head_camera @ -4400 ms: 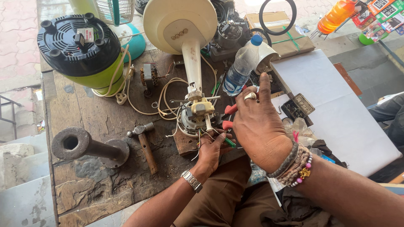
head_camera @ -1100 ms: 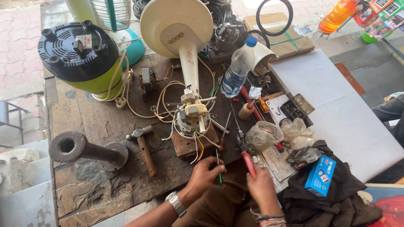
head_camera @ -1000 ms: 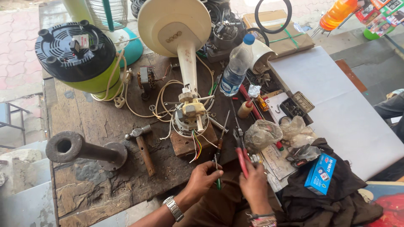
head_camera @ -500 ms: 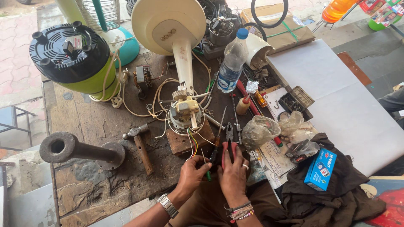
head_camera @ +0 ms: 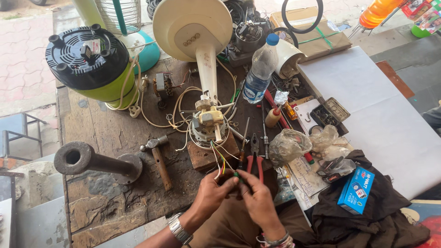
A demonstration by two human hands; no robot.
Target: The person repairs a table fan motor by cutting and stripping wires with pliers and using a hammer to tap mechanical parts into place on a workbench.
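A small fan motor (head_camera: 207, 125) sits on a brown wood block (head_camera: 212, 155) on the worn wooden workbench (head_camera: 105, 142), and everything here is told from that motor. The motor is round and pale, with a yellow plastic part on top and a thin shaft pointing up. A bunch of thin colored wires (head_camera: 220, 161), red, yellow, green and white, runs out of the motor toward the person and ends at the two hands. Both hands are just below the motor, close to the bench edge, and they touch each other. The left hand (head_camera: 212, 192) is curled, with its fingertips pinching the ends of the wires; a metal watch (head_camera: 178, 229) sits on that wrist. The right hand (head_camera: 258, 198) is curled too, and its thumb and first fingers pinch the same wire ends from the other side; beads circle that wrist. Just right of the motor lie red-handled pliers (head_camera: 255, 157) and a screwdriver (head_camera: 242, 142), not held. A hammer (head_camera: 158, 158) lies left of the motor, and a heavy iron pipe stand (head_camera: 94, 160) is farther left. Behind the motor rises a cream fan base (head_camera: 195, 27), with a clear water bottle (head_camera: 259, 71) to its right. A green and black round appliance (head_camera: 89, 64) stands far behind and left.
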